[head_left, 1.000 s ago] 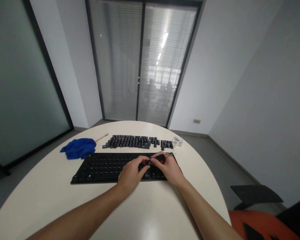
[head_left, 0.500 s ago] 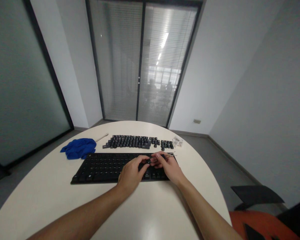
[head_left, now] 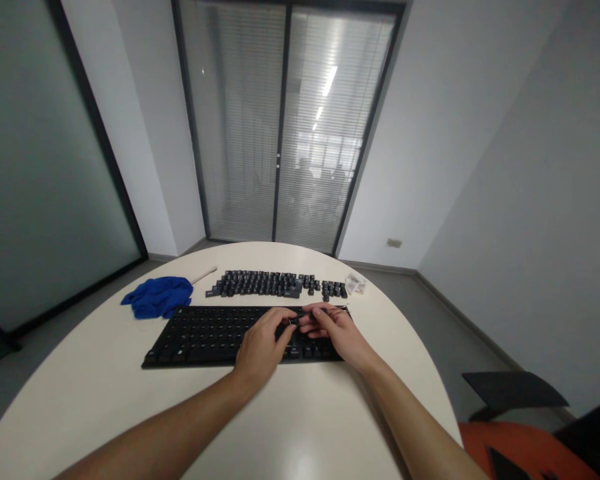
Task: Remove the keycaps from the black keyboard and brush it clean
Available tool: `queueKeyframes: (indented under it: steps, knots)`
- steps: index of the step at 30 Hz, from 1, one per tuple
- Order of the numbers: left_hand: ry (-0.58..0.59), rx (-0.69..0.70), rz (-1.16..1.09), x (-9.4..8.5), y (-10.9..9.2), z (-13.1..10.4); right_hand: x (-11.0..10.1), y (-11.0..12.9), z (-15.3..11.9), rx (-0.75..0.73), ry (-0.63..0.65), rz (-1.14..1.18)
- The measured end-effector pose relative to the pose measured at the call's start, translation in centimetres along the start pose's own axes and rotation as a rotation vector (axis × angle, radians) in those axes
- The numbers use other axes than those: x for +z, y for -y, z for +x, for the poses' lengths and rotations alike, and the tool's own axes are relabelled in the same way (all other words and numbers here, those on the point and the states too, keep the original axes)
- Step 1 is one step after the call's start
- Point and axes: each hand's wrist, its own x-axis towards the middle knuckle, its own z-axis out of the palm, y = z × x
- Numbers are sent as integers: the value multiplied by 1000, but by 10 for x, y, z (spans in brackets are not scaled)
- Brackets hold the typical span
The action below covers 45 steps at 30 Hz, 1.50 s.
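Observation:
My left hand point(head_left: 264, 339) is closed, with a small black keycap point(head_left: 293, 321) pinched between thumb and forefinger. Close beside it, my right hand point(head_left: 334, 331) pinches a slim tool with thin wire prongs, mostly hidden by the fingers; a pale tip point(head_left: 349, 308) shows behind the knuckles. The fingertips of both hands almost meet. Beneath them lies a black keyboard point(head_left: 205, 333) with most of its keycaps off, baring the switch sockets. Some keys remain at its lower right, partly covered by my hands.
Behind the keyboard, loose black keycaps point(head_left: 260, 283) lie in rows, with a smaller group point(head_left: 334, 289) to the right. A crumpled blue cloth point(head_left: 160, 297) and a pale stick point(head_left: 204, 274) are at left. Small white packets point(head_left: 356, 283) lie at right. An orange chair point(head_left: 515, 450) stands beside the round table point(head_left: 300, 417).
The keycap has shifted slightly left and tilted in my left fingers. My right hand has turned a little, and the wire prongs behind it show less. The keyboard has stayed put.

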Motion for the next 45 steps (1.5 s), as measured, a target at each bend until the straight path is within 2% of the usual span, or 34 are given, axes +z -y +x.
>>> queueKeyframes:
  steps: [6, 18, 23, 29, 32, 45]
  knots:
    - [-3, 1, -31, -1, 0, 1, -2, -3, -1, -6, 49, 62]
    - [-16, 25, -72, -1, 0, 0, 3, 0, -2, -47, 24, 81]
    - [-15, -6, -68, 0, 1, 0, 1, 0, -2, -68, 3, -75]
    - [-41, -76, -34, 0, 1, 0, -4, 12, -5, -331, -179, -468]
    - [-37, -86, -37, -1, 0, 1, -4, 16, -7, -353, -199, -552]
    - [-23, -167, -131, 0, -3, 2, 4, 15, -12, -335, -1, -728]
